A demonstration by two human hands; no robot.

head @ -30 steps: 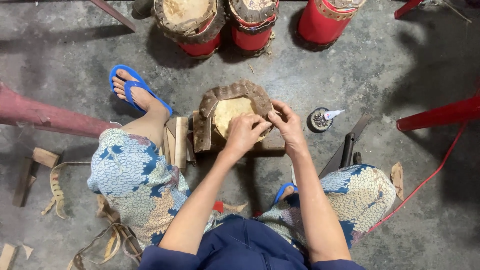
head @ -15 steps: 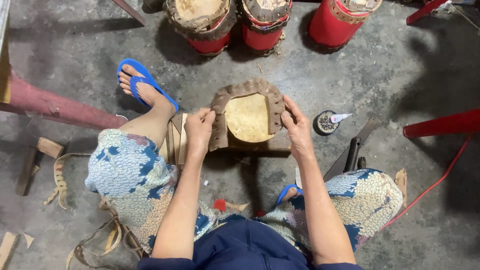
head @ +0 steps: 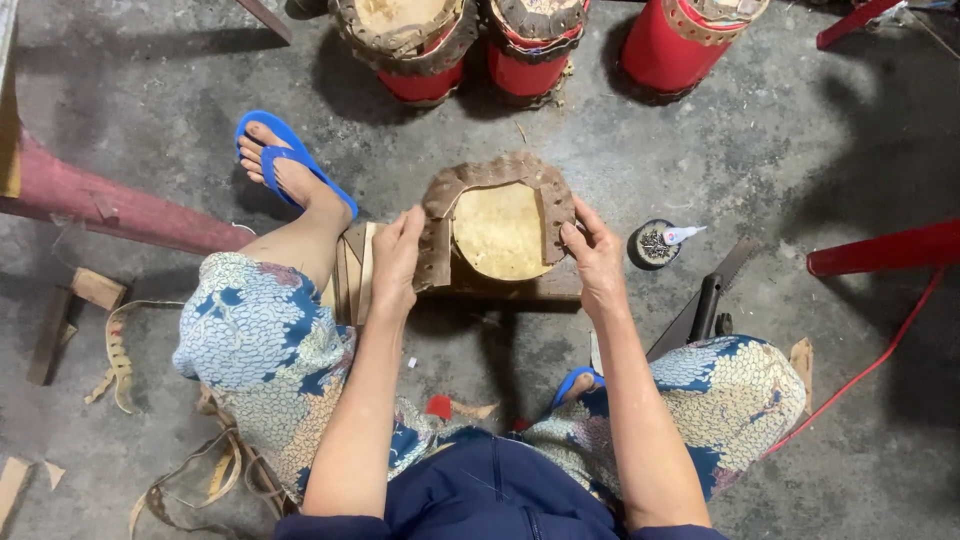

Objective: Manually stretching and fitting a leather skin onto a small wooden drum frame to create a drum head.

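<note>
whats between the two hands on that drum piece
In the head view, the pale round skin with its brown leather rim lies between the left hand and right hand.

Bare concrete floor (head: 760, 160) lay open beyond the drum skin (head: 500, 230). Three red drums (head: 530, 45) blocked the far edge. A small tin (head: 652, 245) and a dark handled tool (head: 705, 305) crowded the right side.

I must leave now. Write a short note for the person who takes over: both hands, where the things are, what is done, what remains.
Left hand: grips the left edge of the drum head.
Right hand: grips its right edge.
The drum head, pale skin with a brown laced leather rim, lies on a wooden block between the knees.
Done: rim covers the top and sides.
Left: the near edge looks open.
Small tin sits to the right.
</note>
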